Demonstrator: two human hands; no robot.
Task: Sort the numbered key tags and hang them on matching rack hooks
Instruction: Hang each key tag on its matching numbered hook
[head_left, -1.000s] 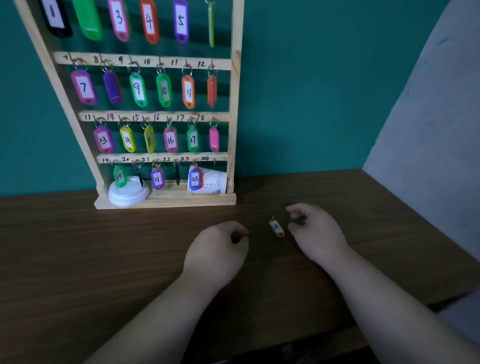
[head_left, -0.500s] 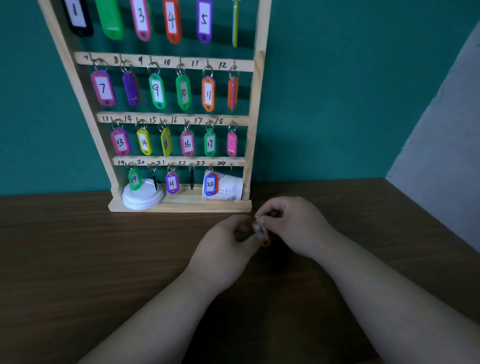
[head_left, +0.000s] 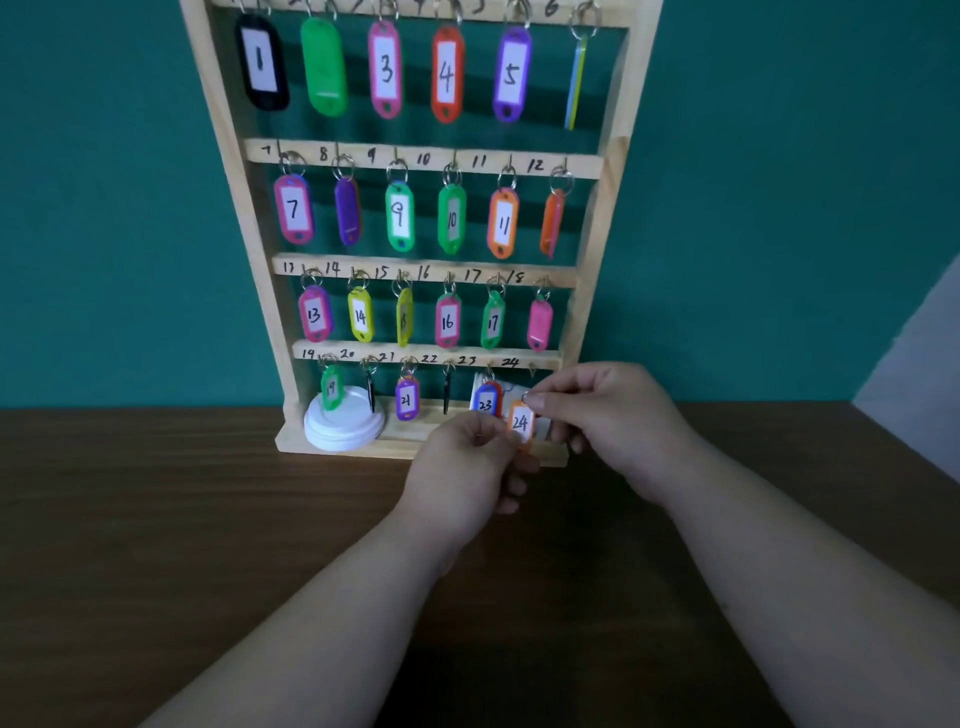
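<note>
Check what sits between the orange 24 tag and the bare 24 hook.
Head view: only the right hand's fingertips pinching the orange 24 tag's ring; above them, bare gap up to the empty 24 hook.

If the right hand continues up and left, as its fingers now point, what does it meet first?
Probably the bare hook 24, just above the right hand holding the orange tag 24; depth is unclear.

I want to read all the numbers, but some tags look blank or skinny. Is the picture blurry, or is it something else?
Head view: mostly sharp, so the orange plastic tag marked 24 reads clearly; the yellow-green tag under hook 6 and the orange tag under hook 12 hang edge-on, hiding their labels; the light is dim, and the wide lens bends the wooden key rack inward toward its base.
</note>
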